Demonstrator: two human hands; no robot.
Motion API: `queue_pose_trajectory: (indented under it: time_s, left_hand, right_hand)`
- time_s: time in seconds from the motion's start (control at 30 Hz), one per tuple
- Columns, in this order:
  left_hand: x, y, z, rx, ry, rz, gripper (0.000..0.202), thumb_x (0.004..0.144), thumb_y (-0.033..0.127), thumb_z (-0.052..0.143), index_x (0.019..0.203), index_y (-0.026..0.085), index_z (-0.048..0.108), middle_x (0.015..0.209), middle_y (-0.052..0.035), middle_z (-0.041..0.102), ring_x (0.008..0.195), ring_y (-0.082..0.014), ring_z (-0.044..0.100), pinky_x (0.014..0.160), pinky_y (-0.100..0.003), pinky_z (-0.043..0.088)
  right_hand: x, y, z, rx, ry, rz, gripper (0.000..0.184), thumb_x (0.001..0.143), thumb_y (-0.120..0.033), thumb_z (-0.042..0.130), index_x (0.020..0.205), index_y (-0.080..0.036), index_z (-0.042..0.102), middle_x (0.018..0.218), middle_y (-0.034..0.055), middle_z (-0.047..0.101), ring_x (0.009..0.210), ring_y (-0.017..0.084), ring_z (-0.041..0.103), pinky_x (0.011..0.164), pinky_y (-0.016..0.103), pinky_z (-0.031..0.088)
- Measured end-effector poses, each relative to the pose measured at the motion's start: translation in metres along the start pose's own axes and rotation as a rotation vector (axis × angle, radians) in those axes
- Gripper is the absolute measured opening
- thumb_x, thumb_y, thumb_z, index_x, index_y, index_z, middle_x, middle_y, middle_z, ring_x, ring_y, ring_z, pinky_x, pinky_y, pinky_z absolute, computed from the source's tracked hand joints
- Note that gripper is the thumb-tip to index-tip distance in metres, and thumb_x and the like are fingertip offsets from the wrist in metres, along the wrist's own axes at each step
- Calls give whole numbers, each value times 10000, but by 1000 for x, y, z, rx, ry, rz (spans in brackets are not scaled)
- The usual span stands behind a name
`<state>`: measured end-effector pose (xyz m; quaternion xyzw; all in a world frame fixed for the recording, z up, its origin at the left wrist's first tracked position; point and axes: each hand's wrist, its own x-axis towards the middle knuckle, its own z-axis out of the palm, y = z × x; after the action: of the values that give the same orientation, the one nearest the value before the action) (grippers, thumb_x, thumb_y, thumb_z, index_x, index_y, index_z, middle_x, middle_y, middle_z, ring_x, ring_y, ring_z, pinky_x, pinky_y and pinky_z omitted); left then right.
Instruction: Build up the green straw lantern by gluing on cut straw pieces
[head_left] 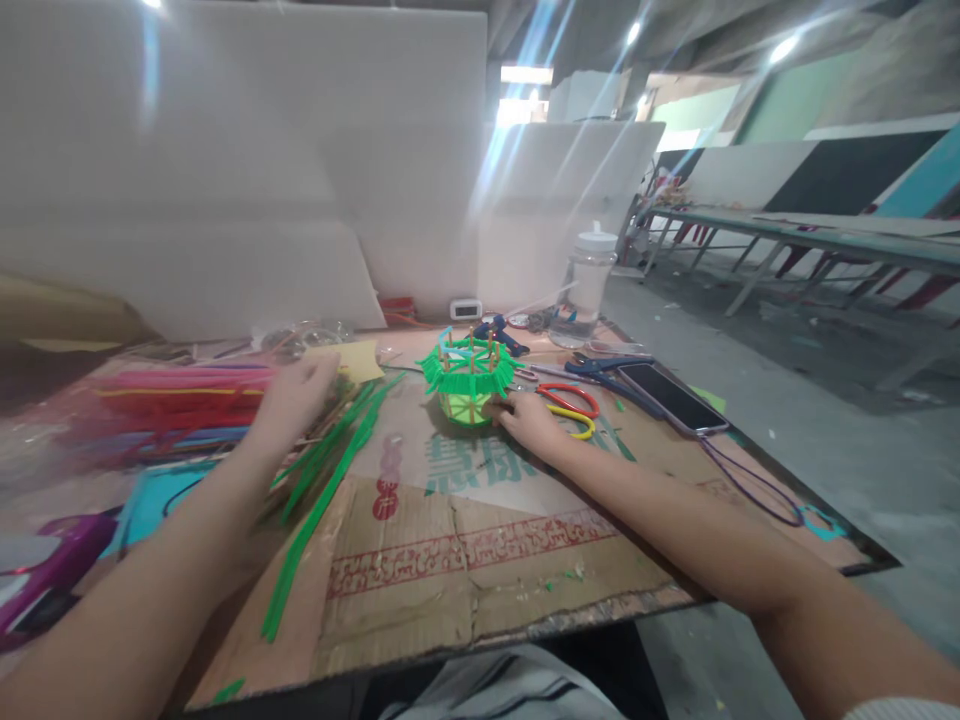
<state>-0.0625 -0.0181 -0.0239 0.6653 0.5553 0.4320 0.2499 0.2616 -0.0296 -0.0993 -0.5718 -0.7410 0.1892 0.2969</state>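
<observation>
A small round craft model (471, 380) stands on the cardboard, with a fringed bright green band, pale yellow-green walls and short brown posts on top. My right hand (526, 418) has its thumb and fingers closed on the model's lower right side. Over at the left, my left hand (301, 388) is beside a yellow paper sheet (361, 360) and above a bundle of thin sticks. Blur and the back of that hand hide what its fingers do. Green pipe cleaners (322, 510) lie just right of my left forearm.
Plastic-wrapped pink and red pipe cleaners (180, 395) lie left. Scissors with red and yellow handles (574, 402), blue-handled pliers (607, 370) and a phone (673, 398) lie right. A water bottle (592, 280) and a blue glue gun (501, 335) are behind. White boards (247, 150) stand along the back.
</observation>
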Motion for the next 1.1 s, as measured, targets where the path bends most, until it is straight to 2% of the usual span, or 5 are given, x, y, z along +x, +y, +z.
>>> queue_pose_trajectory:
  time_s: [0.17, 0.6, 0.8, 0.97, 1.1]
  left_hand:
    - [-7, 3, 9, 228, 118, 45, 333, 919, 407, 458, 652, 217, 515, 630, -5, 497, 666, -200, 460, 600, -312, 266]
    - [-14, 7, 30, 395, -112, 258, 397, 816, 531, 542, 562, 226, 562, 800, -72, 687, 856, -263, 635, 853, -383, 474]
    - [-15, -6, 34, 477, -21, 284, 286, 771, 234, 462, 971, 203, 664, 1129, -132, 677, 1138, -311, 580, 1013, -438, 423]
    - [-14, -7, 33, 472, -103, 267, 131, 707, 213, 454, 626, 239, 554, 688, -56, 645, 782, -279, 619, 825, -392, 460]
    - [-5, 0, 34, 411, -89, 228, 145, 719, 215, 433, 642, 230, 554, 684, -48, 640, 769, -273, 623, 784, -372, 465]
  right_hand:
    - [1, 1, -2, -35, -8, 6, 196, 950, -253, 626, 901, -153, 789, 779, 74, 779, 753, 203, 702, 662, 261, 419]
    - [1, 2, -1, -55, -7, 19, 189, 958, -261, 618, 971, -160, 777, 819, 75, 788, 806, 216, 718, 693, 270, 442]
    - [3, 6, 0, -29, 1, 10, 190, 964, -205, 585, 1041, -147, 748, 827, 79, 780, 804, 205, 714, 712, 269, 461]
    - [-1, 7, -4, -21, -23, -42, 191, 931, -119, 564, 888, -163, 745, 825, 75, 761, 786, 197, 684, 705, 266, 449]
    - [-2, 7, -5, -3, -42, -57, 191, 874, -66, 581, 883, -167, 743, 844, 81, 759, 799, 204, 681, 708, 267, 452]
